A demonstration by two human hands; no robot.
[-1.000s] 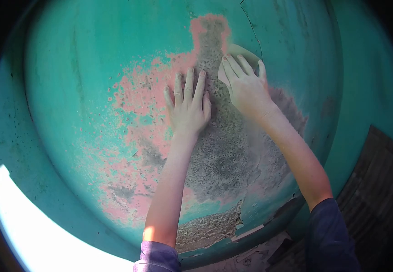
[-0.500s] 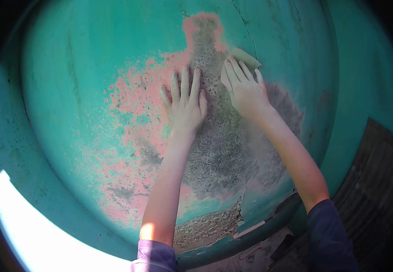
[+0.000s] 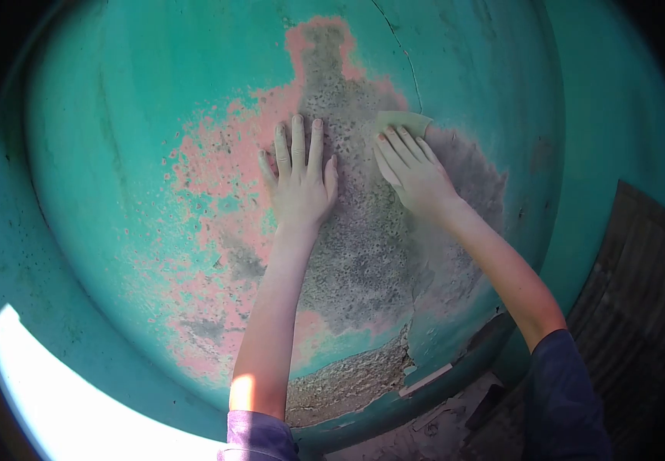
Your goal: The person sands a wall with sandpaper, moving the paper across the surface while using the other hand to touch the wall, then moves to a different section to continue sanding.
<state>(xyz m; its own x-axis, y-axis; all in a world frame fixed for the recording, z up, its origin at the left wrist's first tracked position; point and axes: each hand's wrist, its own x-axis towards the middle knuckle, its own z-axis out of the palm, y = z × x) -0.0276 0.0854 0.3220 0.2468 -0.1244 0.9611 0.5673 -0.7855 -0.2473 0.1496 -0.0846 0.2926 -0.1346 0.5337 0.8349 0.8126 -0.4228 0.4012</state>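
My right hand (image 3: 417,175) presses a piece of sandpaper (image 3: 405,120) flat against the wall, its fingers together over the sheet. The sheet's upper part sticks out past my fingertips; the rest is hidden under the hand. To the left, my left hand (image 3: 300,188) lies flat on the worn patch, fingers spread, holding nothing. Pale dust coats both hands. Around them the green wall (image 3: 171,54) is worn through to pink paint (image 3: 202,165) and speckled grey plaster (image 3: 359,261).
A thin crack (image 3: 403,50) runs down from the top toward the sandpaper. Below, paint has broken away from rough plaster (image 3: 352,384). A dark ribbed sheet (image 3: 632,284) leans at the right. Bright light (image 3: 56,392) falls at lower left.
My right hand and the sandpaper have slid down and to the right across the wall. My left hand stays flat in about the same spot. The view has shifted slightly.
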